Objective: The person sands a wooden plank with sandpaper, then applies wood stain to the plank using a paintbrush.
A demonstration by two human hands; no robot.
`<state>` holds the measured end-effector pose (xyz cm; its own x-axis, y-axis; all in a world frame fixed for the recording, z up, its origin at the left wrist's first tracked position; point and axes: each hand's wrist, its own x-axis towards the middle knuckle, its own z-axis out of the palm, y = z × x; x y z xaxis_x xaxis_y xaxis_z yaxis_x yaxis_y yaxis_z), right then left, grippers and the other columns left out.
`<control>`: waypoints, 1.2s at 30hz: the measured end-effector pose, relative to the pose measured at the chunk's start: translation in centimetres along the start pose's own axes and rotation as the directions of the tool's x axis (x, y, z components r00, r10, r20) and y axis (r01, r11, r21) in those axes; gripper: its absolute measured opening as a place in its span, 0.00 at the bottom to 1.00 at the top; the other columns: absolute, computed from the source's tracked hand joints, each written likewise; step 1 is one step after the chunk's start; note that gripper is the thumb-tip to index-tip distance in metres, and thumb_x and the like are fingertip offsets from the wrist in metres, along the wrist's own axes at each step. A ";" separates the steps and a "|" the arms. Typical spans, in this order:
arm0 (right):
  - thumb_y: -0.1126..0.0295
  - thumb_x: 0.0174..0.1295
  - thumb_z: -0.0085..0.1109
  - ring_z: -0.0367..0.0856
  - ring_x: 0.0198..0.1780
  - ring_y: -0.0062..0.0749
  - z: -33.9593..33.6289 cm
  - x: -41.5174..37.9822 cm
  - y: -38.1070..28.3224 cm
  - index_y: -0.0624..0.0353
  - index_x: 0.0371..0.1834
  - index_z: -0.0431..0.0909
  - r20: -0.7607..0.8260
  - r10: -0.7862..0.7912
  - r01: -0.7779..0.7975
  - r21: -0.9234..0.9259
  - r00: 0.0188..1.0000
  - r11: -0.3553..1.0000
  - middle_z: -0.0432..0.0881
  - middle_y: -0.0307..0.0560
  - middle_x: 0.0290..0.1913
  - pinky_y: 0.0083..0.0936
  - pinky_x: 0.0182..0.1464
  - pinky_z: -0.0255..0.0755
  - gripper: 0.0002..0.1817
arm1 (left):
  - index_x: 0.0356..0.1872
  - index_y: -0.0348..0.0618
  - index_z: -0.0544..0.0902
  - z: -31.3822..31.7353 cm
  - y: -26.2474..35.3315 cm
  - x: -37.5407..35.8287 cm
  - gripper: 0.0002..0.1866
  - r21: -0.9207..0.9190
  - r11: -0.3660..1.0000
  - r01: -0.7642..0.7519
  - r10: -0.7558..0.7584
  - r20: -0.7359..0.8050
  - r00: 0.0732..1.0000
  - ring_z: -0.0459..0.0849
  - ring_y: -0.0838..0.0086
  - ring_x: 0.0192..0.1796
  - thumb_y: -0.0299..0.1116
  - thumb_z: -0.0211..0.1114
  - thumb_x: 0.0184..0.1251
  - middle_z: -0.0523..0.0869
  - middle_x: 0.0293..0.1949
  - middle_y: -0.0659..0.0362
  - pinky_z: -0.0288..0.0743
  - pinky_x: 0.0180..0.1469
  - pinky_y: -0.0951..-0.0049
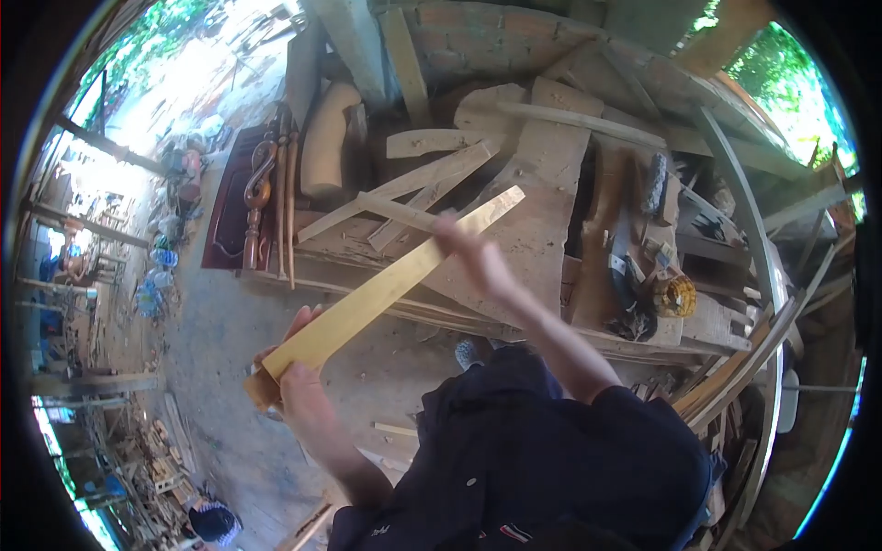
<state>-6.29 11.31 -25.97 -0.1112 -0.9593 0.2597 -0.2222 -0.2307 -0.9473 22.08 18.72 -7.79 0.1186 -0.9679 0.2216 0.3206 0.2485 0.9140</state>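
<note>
A long, pale, tapering wooden board [381, 298] slants across the middle, its wide end low on the left and its narrow end over the bench. My left hand [308, 390] is closed around the wide end, thumb on top and fingers along the far edge. Beneath this end shows a darker block-like part [264, 389]. Closer to the narrow end, my right hand [473, 262] is closed and smeared by motion, right at the board's edge. A thin wooden stick [395, 209] extends leftward from its fingers.
The workbench [542, 220] ahead carries loose planks [432, 141], a curved wooden block [328, 142] and a yellow roll [674, 297]. Turned dark spindles [260, 193] lean at its left end. Long bent strips [749, 386] stand at right. Wood scraps litter the floor at left.
</note>
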 end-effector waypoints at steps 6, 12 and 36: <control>0.67 0.75 0.52 0.88 0.55 0.45 -9.1 6.3 11.2 0.57 0.67 0.79 -0.042 0.412 -0.395 -0.384 0.910 0.835 0.87 0.53 0.60 0.43 0.60 0.80 0.20 | 0.68 0.20 0.67 -0.3 -0.7 -1.0 0.34 0.107 0.991 0.082 -0.073 -0.092 0.993 0.76 0.42 0.71 0.42 0.54 0.71 0.76 0.68 0.34 0.73 0.72 0.48; 0.66 0.79 0.49 0.77 0.71 0.45 -4.2 2.2 1.9 0.64 0.69 0.76 0.227 -0.293 0.325 -0.116 0.929 0.939 0.83 0.53 0.65 0.43 0.76 0.64 0.21 | 0.67 0.21 0.70 1.1 -1.2 -0.4 0.32 0.101 0.991 0.092 -0.061 -0.283 0.957 0.76 0.45 0.71 0.42 0.51 0.75 0.76 0.69 0.38 0.72 0.73 0.48; 0.77 0.69 0.48 0.71 0.74 0.51 -8.5 5.7 12.5 0.66 0.63 0.76 0.182 -0.034 0.071 -0.201 0.983 0.977 0.77 0.61 0.65 0.44 0.70 0.73 0.20 | 0.68 0.29 0.68 8.4 -2.9 -2.9 0.26 0.416 0.909 0.028 0.241 -0.579 0.779 0.79 0.50 0.69 0.36 0.58 0.78 0.77 0.69 0.47 0.78 0.69 0.51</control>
<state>-17.97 4.37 -34.71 0.0747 -0.9646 0.2530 -0.4200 -0.2605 -0.8693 12.88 20.49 -8.26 0.7135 -0.6727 0.1959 -0.0958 0.1833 0.9784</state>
